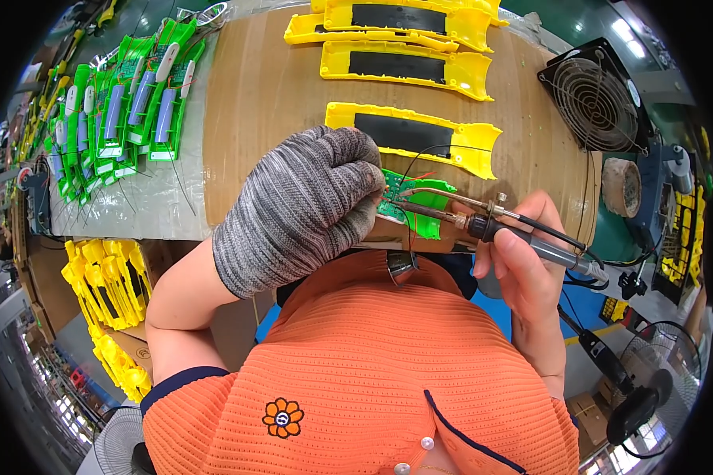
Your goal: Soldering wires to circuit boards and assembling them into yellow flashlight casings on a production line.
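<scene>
My left hand (305, 206), in a grey knitted glove, is closed around the near end of a green plastic casing (429, 226); its fingertips are hidden behind the curled fingers. Inside the casing, a small green circuit board (392, 190) shows, with thin red and black wires running off it. My bare right hand (527, 257) grips a soldering iron (543, 249) with a thin metal feed tube fixed alongside. The iron's tip and the tube's end meet at the board, right beside the gloved fingers. Just beyond lies a yellow casing half (475, 146) with a black panel.
More yellow casing halves (408, 70) lie at the far side of the brown board (253, 79). Green casings with batteries (165, 115) crowd the left. A black fan (598, 99) and a round, pale roll (621, 188) stand at right. Yellow parts (107, 285) hang below left.
</scene>
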The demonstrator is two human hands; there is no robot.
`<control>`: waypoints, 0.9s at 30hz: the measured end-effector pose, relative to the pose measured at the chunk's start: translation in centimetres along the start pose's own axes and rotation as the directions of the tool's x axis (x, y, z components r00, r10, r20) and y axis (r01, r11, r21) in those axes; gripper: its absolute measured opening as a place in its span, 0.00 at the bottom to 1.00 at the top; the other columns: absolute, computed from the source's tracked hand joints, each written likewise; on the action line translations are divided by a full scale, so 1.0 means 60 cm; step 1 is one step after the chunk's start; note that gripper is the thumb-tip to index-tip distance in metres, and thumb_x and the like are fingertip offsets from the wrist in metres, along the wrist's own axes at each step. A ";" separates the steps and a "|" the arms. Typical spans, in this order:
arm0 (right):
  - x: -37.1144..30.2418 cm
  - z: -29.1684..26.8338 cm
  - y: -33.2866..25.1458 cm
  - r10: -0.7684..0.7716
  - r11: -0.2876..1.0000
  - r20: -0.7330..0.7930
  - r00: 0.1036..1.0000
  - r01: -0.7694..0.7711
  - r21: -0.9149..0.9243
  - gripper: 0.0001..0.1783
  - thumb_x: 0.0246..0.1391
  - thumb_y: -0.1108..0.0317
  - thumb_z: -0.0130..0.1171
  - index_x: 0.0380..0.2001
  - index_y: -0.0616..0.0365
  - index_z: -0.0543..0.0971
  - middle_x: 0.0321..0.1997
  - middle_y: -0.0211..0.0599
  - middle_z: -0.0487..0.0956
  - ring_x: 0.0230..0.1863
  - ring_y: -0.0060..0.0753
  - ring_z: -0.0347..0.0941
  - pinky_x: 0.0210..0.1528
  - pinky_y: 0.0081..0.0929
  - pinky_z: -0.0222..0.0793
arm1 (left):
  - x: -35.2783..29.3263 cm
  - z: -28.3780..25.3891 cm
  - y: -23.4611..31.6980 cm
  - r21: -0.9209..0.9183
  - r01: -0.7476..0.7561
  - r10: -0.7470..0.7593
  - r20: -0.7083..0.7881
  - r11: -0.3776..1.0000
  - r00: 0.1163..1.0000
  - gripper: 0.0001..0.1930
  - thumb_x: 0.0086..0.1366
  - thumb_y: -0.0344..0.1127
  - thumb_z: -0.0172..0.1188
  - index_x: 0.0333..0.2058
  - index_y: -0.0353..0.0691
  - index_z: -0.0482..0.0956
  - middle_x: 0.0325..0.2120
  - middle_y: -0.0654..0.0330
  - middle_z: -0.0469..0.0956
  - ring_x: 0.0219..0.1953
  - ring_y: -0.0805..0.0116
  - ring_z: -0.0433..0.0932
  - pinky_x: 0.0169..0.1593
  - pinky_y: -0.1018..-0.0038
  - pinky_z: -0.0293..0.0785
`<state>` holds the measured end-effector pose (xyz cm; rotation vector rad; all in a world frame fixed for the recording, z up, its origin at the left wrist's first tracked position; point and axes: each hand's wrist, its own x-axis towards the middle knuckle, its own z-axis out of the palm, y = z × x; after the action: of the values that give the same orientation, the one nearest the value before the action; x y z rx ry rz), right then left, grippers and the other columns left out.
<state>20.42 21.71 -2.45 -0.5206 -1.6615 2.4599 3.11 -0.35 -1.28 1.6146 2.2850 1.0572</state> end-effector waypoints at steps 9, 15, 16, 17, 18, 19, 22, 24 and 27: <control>0.000 0.004 -0.003 0.016 1.000 -0.024 1.000 -0.016 -0.014 0.12 0.56 0.78 0.59 0.36 0.60 0.65 0.29 0.42 0.80 0.22 0.26 0.76 0.21 0.17 0.65 | 0.002 -0.002 0.001 -0.004 0.003 -0.003 0.005 1.000 1.000 0.10 0.52 0.28 0.66 0.34 0.37 0.79 0.35 0.52 0.78 0.38 0.49 0.78 0.42 0.60 0.77; -0.003 -0.001 -0.008 0.043 0.998 -0.023 0.999 -0.042 0.035 0.11 0.56 0.78 0.58 0.36 0.59 0.65 0.30 0.44 0.81 0.20 0.26 0.74 0.30 0.24 0.75 | 0.001 -0.002 0.001 -0.015 0.023 -0.022 0.028 1.000 0.999 0.10 0.52 0.28 0.66 0.35 0.37 0.79 0.35 0.52 0.78 0.39 0.49 0.78 0.43 0.60 0.77; -0.002 -0.003 -0.008 -0.006 0.998 -0.023 1.000 0.008 0.058 0.11 0.56 0.77 0.57 0.36 0.59 0.64 0.27 0.41 0.79 0.18 0.26 0.73 0.40 0.35 0.77 | 0.001 -0.002 0.002 -0.012 0.024 -0.024 0.028 1.000 0.999 0.10 0.52 0.28 0.66 0.35 0.37 0.79 0.35 0.52 0.78 0.39 0.49 0.78 0.43 0.60 0.77; -0.001 -0.005 -0.008 -0.056 0.995 -0.024 0.998 0.058 0.080 0.11 0.57 0.76 0.56 0.36 0.58 0.64 0.23 0.38 0.77 0.17 0.26 0.72 0.51 0.45 0.78 | 0.002 -0.001 0.002 -0.012 0.024 -0.024 0.027 1.000 0.999 0.10 0.52 0.28 0.66 0.35 0.37 0.79 0.35 0.52 0.78 0.39 0.49 0.78 0.43 0.60 0.77; -0.004 -0.007 -0.016 -0.058 0.997 -0.063 0.996 0.061 0.049 0.10 0.57 0.74 0.55 0.37 0.58 0.64 0.17 0.30 0.69 0.15 0.26 0.68 0.64 0.64 0.65 | 0.001 -0.001 0.003 -0.014 0.028 -0.028 0.025 1.000 0.999 0.10 0.51 0.25 0.67 0.34 0.38 0.79 0.35 0.54 0.78 0.39 0.51 0.78 0.43 0.62 0.77; -0.004 -0.015 -0.016 -0.099 0.991 -0.064 0.993 0.104 0.081 0.10 0.58 0.73 0.55 0.37 0.58 0.63 0.15 0.28 0.66 0.14 0.26 0.67 0.63 0.65 0.66 | 0.000 -0.001 0.003 -0.016 0.032 -0.032 0.024 0.999 0.999 0.12 0.50 0.22 0.67 0.34 0.40 0.78 0.36 0.56 0.77 0.39 0.53 0.78 0.43 0.64 0.76; -0.010 -0.046 -0.015 -0.152 0.979 -0.119 0.981 0.166 0.117 0.09 0.59 0.71 0.53 0.37 0.56 0.64 0.14 0.25 0.62 0.14 0.25 0.65 0.63 0.62 0.66 | 0.001 -0.003 0.003 -0.022 0.017 -0.017 0.022 1.000 1.000 0.10 0.53 0.28 0.66 0.35 0.37 0.79 0.35 0.52 0.78 0.39 0.50 0.78 0.44 0.60 0.76; -0.009 -0.049 -0.016 -0.161 0.964 -0.171 0.972 0.192 0.185 0.07 0.60 0.70 0.52 0.37 0.55 0.65 0.13 0.23 0.59 0.16 0.24 0.65 0.63 0.57 0.67 | 0.001 -0.004 0.006 -0.013 0.019 -0.019 0.022 1.000 1.000 0.10 0.53 0.28 0.66 0.35 0.37 0.79 0.35 0.52 0.77 0.39 0.49 0.78 0.44 0.60 0.76; -0.005 -0.059 -0.014 -0.181 0.947 -0.217 0.959 0.230 0.226 0.06 0.61 0.69 0.52 0.36 0.54 0.66 0.13 0.23 0.59 0.17 0.24 0.64 0.64 0.56 0.66 | 0.003 -0.006 0.007 -0.009 0.025 -0.025 0.037 1.000 0.999 0.10 0.53 0.27 0.66 0.35 0.37 0.79 0.35 0.52 0.78 0.39 0.50 0.78 0.43 0.60 0.77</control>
<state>21.87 25.03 -2.82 -0.5044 -1.2421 2.3346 3.19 -0.30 -0.72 1.5840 2.2675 1.0227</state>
